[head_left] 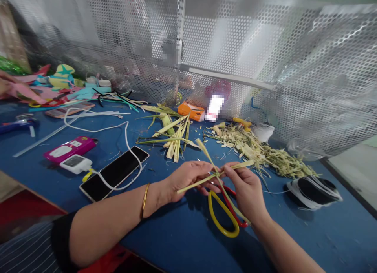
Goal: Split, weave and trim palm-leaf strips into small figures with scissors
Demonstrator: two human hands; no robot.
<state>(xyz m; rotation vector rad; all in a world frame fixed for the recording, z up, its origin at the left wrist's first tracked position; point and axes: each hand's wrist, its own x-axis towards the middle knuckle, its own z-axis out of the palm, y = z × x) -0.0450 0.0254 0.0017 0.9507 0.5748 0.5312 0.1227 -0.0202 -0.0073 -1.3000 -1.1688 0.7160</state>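
Pale green-yellow leaf strips (191,186) cross one another between my hands, with a small knot-like bunch at the crossing. My left hand (184,177) has its fingers closed around the crossing from the left. From the other side my right hand (249,188) pinches the strips between thumb and fingers. Scissors with a yellow and a red handle loop (229,234) are just below the hands; their blades are hidden, and I cannot tell whether they touch my fingers. White thread runs from the right hand's side to a black spool (309,186).
Cut leaf strips (175,141) lie ahead, near an orange packet (190,110). Shredded trimmings (262,151) are heaped at right. At left are a black-screened phone (118,173), a white cable (127,133) and a magenta device (72,147). A perforated metal screen (224,41) closes off the back.
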